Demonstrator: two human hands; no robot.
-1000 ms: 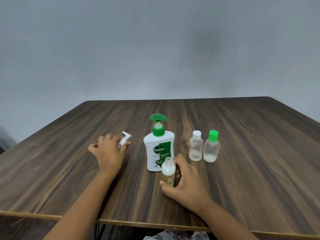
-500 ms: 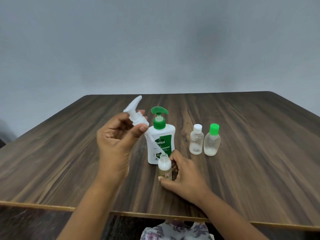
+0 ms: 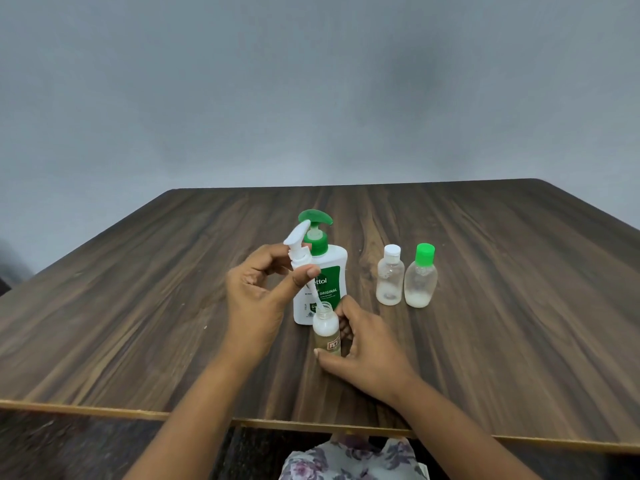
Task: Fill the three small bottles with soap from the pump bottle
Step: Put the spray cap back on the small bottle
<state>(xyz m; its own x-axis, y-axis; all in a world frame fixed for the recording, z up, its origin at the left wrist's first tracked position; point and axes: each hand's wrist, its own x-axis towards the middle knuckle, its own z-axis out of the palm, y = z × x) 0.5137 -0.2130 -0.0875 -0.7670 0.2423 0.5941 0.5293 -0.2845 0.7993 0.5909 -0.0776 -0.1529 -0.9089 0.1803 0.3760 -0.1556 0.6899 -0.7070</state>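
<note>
Currently the left hand (image 3: 256,306) pinches a white plastic pump head (image 3: 299,249), its thin tube dipping into the open small clear labelled bottle (image 3: 326,327), which the right hand (image 3: 367,355) grips upright on the dark wooden table (image 3: 485,341) (just nearer than the white, green-topped pump bottle (image 3: 323,271)). A white-capped clear bottle (image 3: 390,278) and a green-capped clear bottle (image 3: 420,282) stand to the right.

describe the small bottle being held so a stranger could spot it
On the wooden table, find the white Dettol pump bottle. Just in front stands a small bottle gripped by the right hand. Unlike the white-capped bottle and green-capped bottle further right, it is uncapped, with a brown label.
</note>
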